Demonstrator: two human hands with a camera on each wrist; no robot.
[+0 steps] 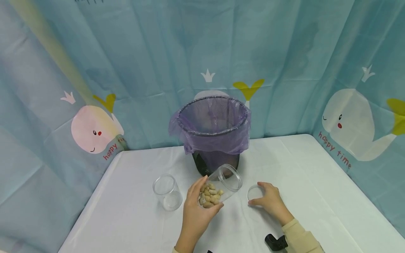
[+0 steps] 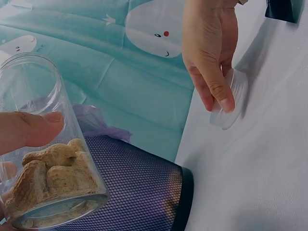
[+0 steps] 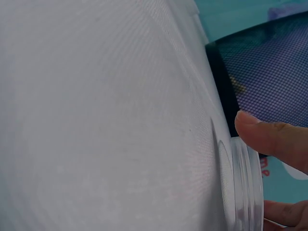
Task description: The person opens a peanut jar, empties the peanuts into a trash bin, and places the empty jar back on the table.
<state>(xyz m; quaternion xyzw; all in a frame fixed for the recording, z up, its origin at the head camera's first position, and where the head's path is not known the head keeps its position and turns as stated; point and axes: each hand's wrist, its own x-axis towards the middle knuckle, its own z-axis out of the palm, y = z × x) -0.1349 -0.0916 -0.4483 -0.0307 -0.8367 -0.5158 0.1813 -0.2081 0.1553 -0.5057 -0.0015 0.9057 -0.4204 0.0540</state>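
My left hand grips a clear jar, tilted with its uncovered mouth toward the upper right. Peanuts in their shells lie gathered in its lower end, and they show large through the wall in the left wrist view. To the right, my right hand pinches a clear round lid by its rim, thumb on one side and fingers on the other. In the right wrist view the ridged lid stands close over the white cloth. A second clear jar, without contents, is upright left of my left hand.
A black mesh bin lined with a purple bag stands at the table's back, just behind the tilted jar. White cloth covers the table. A blue printed curtain encloses the back and sides. A black device sits at my right sleeve.
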